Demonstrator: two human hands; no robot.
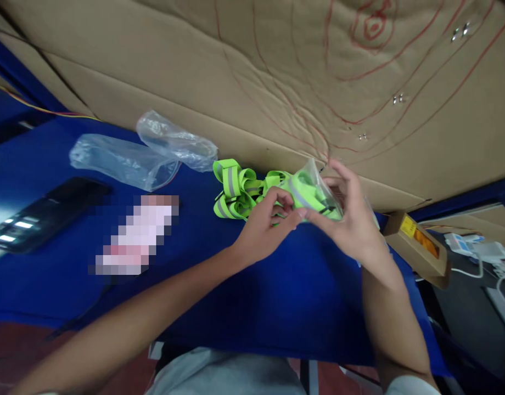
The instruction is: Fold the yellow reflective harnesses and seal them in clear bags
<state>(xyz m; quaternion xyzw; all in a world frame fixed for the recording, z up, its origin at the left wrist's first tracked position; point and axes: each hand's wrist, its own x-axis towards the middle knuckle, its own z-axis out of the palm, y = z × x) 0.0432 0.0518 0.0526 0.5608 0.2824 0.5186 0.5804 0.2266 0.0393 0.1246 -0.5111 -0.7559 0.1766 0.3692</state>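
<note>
A lime-green reflective strap harness [236,189] with grey stripes lies bunched on the blue table against the cardboard. Its right part sits inside a clear plastic bag [317,176]. My right hand [351,216] curves round the bag's right side, thumb in front and fingers behind, gripping it. At the near edge of the green bundle is my left hand [269,222], its fingers curled and its thumb reaching toward my right thumb. The left fingers press on the strap; whether they also pinch the bag's edge is hidden.
Two crumpled clear bags [123,159] lie at the back left. A black phone-like device [50,214] and a pixelated rectangular thing [135,236] are left of my arm. Upright cardboard [153,66] with red lines borders the back. At right stands a small cardboard box [417,247].
</note>
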